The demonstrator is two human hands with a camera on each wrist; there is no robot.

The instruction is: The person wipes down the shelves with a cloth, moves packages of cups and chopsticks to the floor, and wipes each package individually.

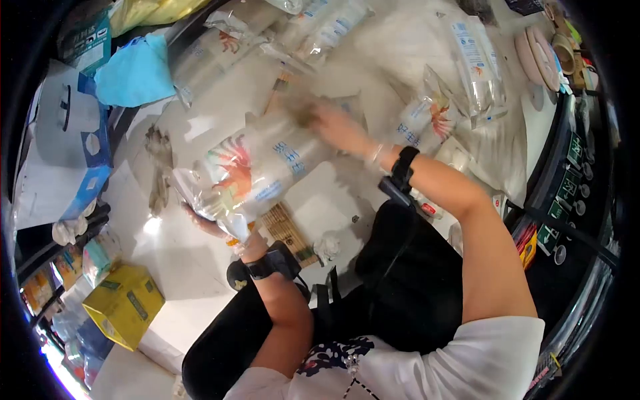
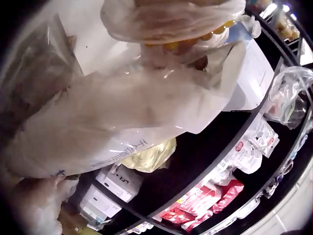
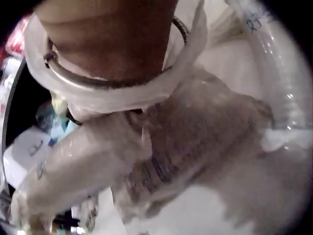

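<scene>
A clear plastic package (image 1: 267,163) with a red plume-like print and blue lettering lies slanted in front of the person in the head view. My left hand (image 1: 205,221) holds its near end from below, with the plastic covering part of the fingers. Over the far end is my right hand (image 1: 337,127), blurred by motion; how its fingers lie I cannot tell. In the left wrist view the long package (image 2: 122,112) stretches below a translucent cuff and yellow beads. A crumpled lettered plastic wrap (image 3: 171,142) sits under the wrist in the right wrist view.
Similar packages (image 1: 477,67) lie around the white surface, at the back and right. A small bamboo mat (image 1: 288,230) and a crumpled tissue (image 1: 327,248) are near the person's lap. White and blue box (image 1: 60,147) and yellow box (image 1: 125,305) stand at the left.
</scene>
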